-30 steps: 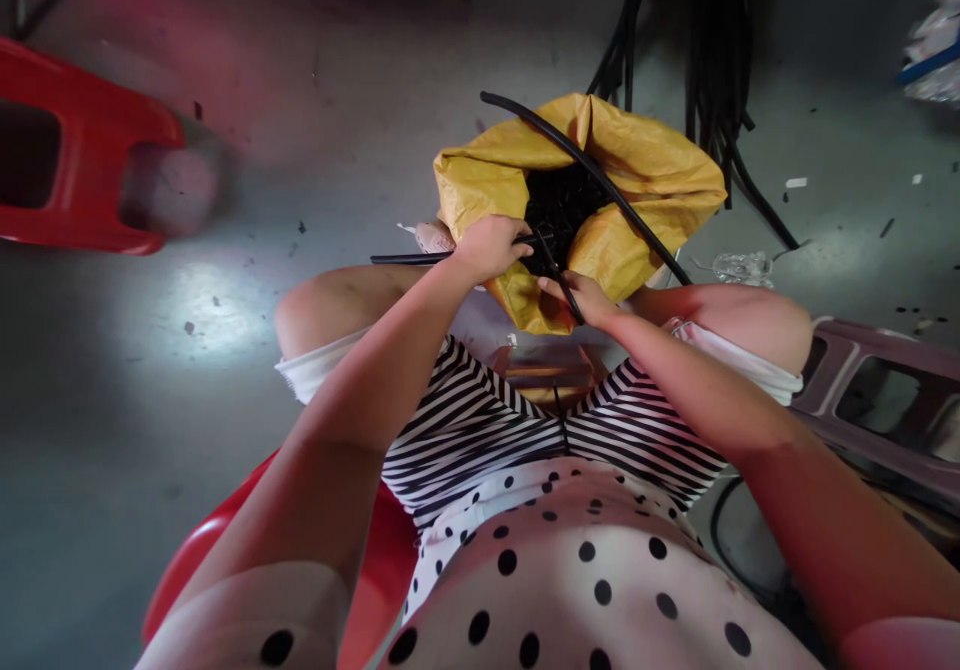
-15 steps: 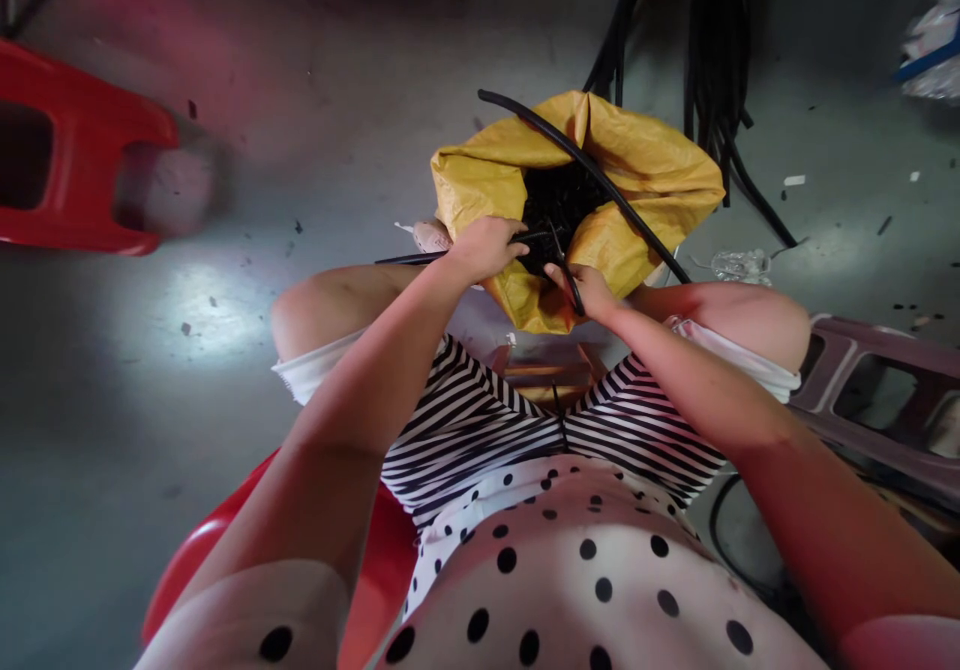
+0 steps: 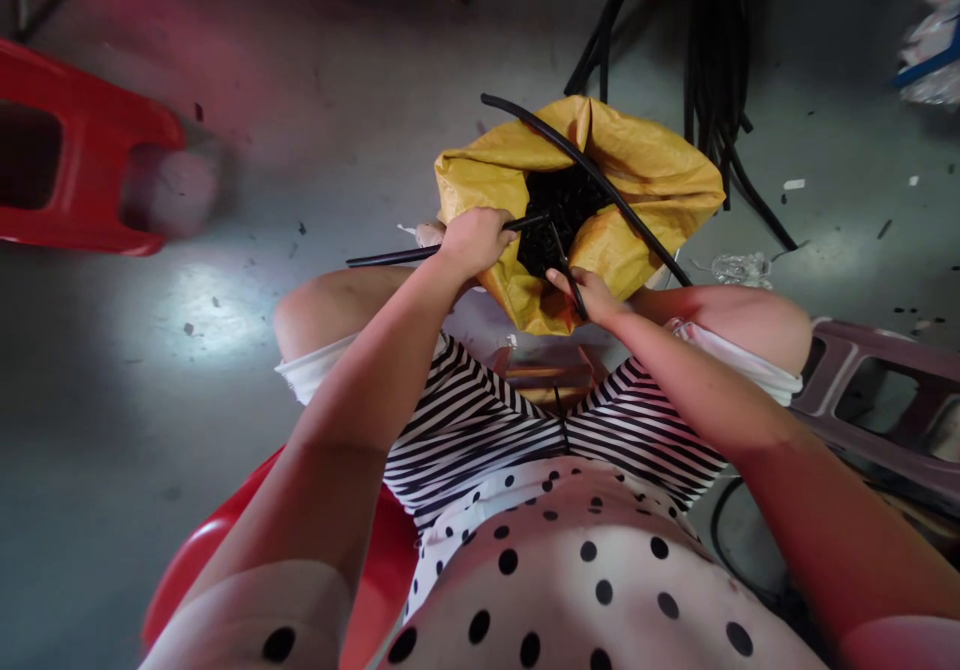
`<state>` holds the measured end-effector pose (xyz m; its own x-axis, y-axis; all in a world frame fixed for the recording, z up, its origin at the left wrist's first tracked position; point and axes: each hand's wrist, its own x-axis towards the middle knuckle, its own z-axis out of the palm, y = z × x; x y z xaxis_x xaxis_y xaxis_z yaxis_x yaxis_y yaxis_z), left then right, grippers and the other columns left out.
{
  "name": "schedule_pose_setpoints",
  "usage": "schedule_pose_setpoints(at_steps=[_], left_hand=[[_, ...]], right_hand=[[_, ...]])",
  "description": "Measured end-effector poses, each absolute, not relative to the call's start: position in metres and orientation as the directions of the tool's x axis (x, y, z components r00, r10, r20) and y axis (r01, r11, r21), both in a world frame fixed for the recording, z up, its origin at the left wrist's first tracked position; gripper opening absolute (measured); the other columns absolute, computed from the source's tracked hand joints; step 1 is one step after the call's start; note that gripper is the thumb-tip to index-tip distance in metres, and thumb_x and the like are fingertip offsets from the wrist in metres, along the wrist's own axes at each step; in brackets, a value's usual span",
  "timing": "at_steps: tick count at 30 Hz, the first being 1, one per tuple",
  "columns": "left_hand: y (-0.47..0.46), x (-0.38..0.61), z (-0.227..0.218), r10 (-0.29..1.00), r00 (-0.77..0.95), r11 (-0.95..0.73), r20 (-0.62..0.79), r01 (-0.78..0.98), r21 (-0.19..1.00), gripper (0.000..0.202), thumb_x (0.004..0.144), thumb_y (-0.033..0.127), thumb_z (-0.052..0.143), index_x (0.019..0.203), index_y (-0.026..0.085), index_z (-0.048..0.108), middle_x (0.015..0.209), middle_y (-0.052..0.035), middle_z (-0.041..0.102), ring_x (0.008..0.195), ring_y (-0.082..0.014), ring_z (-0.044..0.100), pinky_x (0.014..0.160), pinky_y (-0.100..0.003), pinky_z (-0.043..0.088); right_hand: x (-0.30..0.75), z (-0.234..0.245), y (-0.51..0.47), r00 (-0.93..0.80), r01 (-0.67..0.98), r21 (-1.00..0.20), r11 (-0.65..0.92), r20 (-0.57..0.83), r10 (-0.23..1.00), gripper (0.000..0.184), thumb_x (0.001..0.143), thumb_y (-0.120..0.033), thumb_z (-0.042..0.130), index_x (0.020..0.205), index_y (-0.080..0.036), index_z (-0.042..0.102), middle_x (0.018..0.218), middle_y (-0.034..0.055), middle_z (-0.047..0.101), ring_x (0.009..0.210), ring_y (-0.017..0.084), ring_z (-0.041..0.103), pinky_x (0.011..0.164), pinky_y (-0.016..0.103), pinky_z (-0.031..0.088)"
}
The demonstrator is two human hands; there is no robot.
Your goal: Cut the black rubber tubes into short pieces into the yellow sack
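Two bare hands are positioned over the mouth of a yellow sack [image 3: 652, 155]. A length of black corrugated tube [image 3: 394, 257] is grasped in the curled fingers of the left hand [image 3: 478, 240]; its long end is extended outward past that hand, and its short end is held over the sack opening. A dark cutting tool [image 3: 577, 295], apparently scissors, is gripped in the right hand [image 3: 592, 297], with the thumb uppermost; the remaining fingers are largely hidden, and whether the blades are parted cannot be told. The tool's tip is located just beside the short end of the tube. Small black pieces [image 3: 559, 195] are contained in the sack, and a second tube [image 3: 600, 176] is laid across its rim. The step in hand is judged to be the trimming of the tube into short pieces above the sack. For the next move, the tube end should be placed squarely between the blades, the left fingers kept clear of the cutting line, and the handles squeezed.
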<state>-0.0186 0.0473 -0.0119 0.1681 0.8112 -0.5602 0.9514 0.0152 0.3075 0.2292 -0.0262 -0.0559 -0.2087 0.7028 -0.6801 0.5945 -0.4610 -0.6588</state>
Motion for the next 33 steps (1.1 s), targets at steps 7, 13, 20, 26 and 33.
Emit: schedule_pose_setpoints(at_steps=[7, 13, 20, 26, 33], left_hand=[[0.042, -0.005, -0.007, 0.761, 0.263, -0.083, -0.592, 0.946, 0.314, 0.045, 0.111, 0.034, 0.056, 0.147, 0.024, 0.081, 0.144, -0.0117, 0.080, 0.136, -0.0343, 0.072, 0.115, -0.042, 0.056], [0.039, -0.002, -0.013, 0.736, 0.308, -0.138, -0.603, 0.940, 0.313, 0.046, 0.111, 0.034, 0.058, 0.151, 0.027, 0.080, 0.149, -0.0094, 0.080, 0.140, -0.0341, 0.072, 0.115, -0.041, 0.057], [0.040, -0.006, -0.022, 0.743, 0.327, -0.139, -0.583, 0.929, 0.344, 0.047, 0.110, 0.034, 0.057, 0.151, 0.027, 0.080, 0.146, -0.0087, 0.081, 0.135, -0.0310, 0.074, 0.114, -0.038, 0.057], [0.040, -0.009, -0.024, 0.746, 0.302, -0.126, -0.593, 0.939, 0.321, 0.045, 0.109, 0.035, 0.059, 0.148, 0.027, 0.081, 0.142, -0.0096, 0.082, 0.134, -0.0322, 0.073, 0.113, -0.040, 0.057], [0.045, -0.011, -0.023, 0.795, 0.244, -0.076, -0.555, 0.949, 0.307, 0.040, 0.110, 0.032, 0.059, 0.142, 0.025, 0.083, 0.141, -0.0088, 0.082, 0.132, -0.0295, 0.074, 0.113, -0.038, 0.057]], right_hand=[[0.226, -0.054, -0.023, -0.219, 0.678, -0.601, -0.422, -0.714, 0.665, 0.073, 0.096, -0.096, 0.061, 0.092, -0.024, 0.064, 0.085, 0.0060, 0.072, 0.085, 0.025, 0.068, 0.082, 0.035, 0.050], [0.222, -0.053, -0.023, -0.198, 0.726, -0.568, -0.387, -0.713, 0.673, 0.073, 0.100, -0.096, 0.054, 0.086, -0.024, 0.063, 0.082, 0.0075, 0.071, 0.085, 0.026, 0.067, 0.080, 0.034, 0.047], [0.220, -0.055, -0.028, -0.199, 0.720, -0.612, -0.327, -0.634, 0.747, 0.076, 0.101, -0.094, 0.056, 0.068, -0.025, 0.054, 0.064, 0.0022, 0.054, 0.067, 0.019, 0.050, 0.069, 0.033, 0.035], [0.223, -0.057, -0.027, -0.192, 0.711, -0.627, -0.318, -0.609, 0.769, 0.079, 0.094, -0.096, 0.064, 0.063, -0.024, 0.052, 0.060, 0.0001, 0.048, 0.065, 0.017, 0.045, 0.066, 0.033, 0.032], [0.227, -0.055, -0.026, -0.214, 0.644, -0.646, -0.410, -0.666, 0.715, 0.077, 0.087, -0.100, 0.066, 0.076, -0.024, 0.059, 0.070, 0.0008, 0.059, 0.072, 0.019, 0.056, 0.071, 0.032, 0.039]])
